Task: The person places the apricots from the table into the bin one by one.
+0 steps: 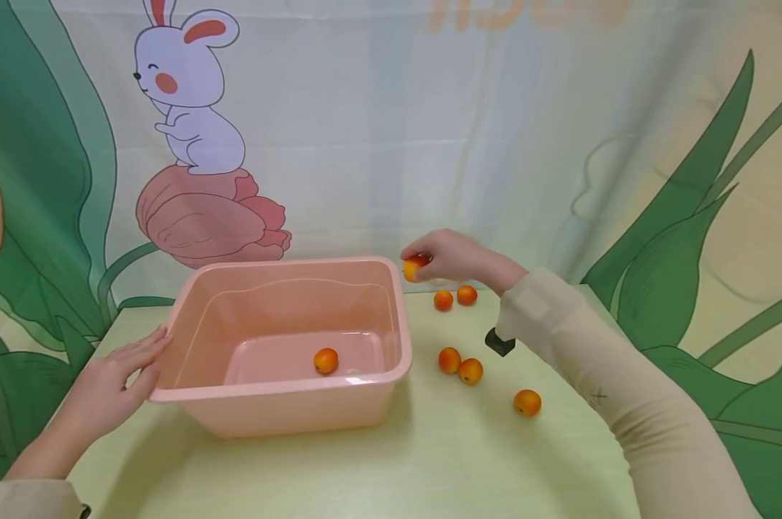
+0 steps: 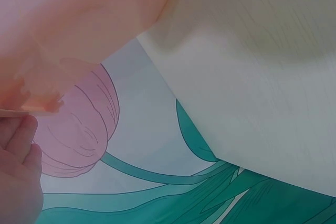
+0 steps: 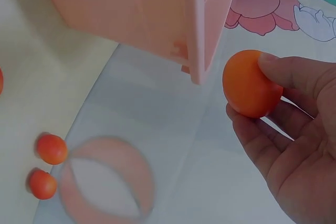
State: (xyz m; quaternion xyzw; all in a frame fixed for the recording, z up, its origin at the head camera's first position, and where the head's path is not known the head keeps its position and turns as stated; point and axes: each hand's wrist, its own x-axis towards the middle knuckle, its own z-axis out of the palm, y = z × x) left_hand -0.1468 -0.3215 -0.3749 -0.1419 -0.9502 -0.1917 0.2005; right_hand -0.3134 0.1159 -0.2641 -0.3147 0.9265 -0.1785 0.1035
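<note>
In the head view, my right hand (image 1: pixel 454 256) holds a small round orange-red fruit (image 1: pixel 412 269) up beside the basin's back right corner. The right wrist view shows this fruit (image 3: pixel 251 83) pinched between thumb and fingertips, apart from the basin. The pink plastic basin (image 1: pixel 287 412) stands upright on the table, and one similar fruit (image 1: pixel 326 360) lies on its floor. My left hand (image 1: pixel 108 386) rests at the basin's left rim, its fairly straight fingertips touching the edge. Only part of that hand (image 2: pixel 20 166) appears in the left wrist view, by the rim.
Right of the basin, several loose fruits lie on the pale table (image 1: pixel 468 461): a pair (image 1: pixel 443 300) at the back, another pair (image 1: pixel 450 360) nearer, and a single fruit (image 1: pixel 527 403). A printed curtain (image 1: pixel 339 144) hangs behind. A black piece (image 1: pixel 499 342) shows under the right sleeve.
</note>
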